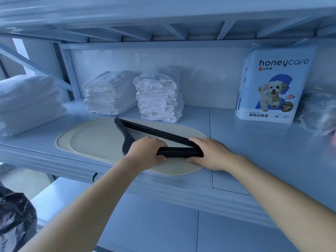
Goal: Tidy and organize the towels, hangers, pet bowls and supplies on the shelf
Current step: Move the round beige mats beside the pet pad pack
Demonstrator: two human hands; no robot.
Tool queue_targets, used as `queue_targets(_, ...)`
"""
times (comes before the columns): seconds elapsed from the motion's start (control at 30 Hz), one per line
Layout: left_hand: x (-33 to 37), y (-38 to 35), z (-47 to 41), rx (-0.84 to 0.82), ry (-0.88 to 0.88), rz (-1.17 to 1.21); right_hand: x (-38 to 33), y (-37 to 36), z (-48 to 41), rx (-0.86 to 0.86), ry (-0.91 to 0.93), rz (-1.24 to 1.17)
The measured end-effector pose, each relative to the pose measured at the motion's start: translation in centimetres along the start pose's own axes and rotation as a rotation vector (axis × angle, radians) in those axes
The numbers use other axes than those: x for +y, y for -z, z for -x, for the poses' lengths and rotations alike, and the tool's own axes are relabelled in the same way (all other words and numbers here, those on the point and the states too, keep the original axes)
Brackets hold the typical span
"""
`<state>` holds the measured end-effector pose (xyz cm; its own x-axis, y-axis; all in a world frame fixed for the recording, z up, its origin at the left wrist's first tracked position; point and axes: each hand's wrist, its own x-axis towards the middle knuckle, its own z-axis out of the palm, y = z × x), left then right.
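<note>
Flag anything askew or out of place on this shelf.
The beige oval mat lies diagonal to the front edge of the white metal shelf, its near end almost at the lip. The bundle of black hangers lies across it, gripped by the left hand and right hand. The folded white towel stacks look tidy.

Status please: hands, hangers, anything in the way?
Left hand and right hand both hold black hangers. Hangers lie on beige mat. Towel stacks behind, apart.
</note>
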<state>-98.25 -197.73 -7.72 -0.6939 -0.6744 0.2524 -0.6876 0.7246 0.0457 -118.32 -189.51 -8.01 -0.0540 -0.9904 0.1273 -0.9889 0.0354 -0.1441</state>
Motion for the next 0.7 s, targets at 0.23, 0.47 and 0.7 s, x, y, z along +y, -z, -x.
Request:
queue_targets(0.23,0.2,0.5,0.6,-0.011,-0.05,-0.007,-0.3,0.6,1.8,-0.006,-0.053,0.021)
queue_targets(0.47,2.0,0.5,1.6,0.016,-0.188,-0.006,-0.4,1.4,6.2,0.053,-0.115,0.077)
queue_targets(0.7,6.7,0.4,1.8,0.017,-0.307,0.013,1.0,1.8,12.0,0.069,-0.269,0.1)
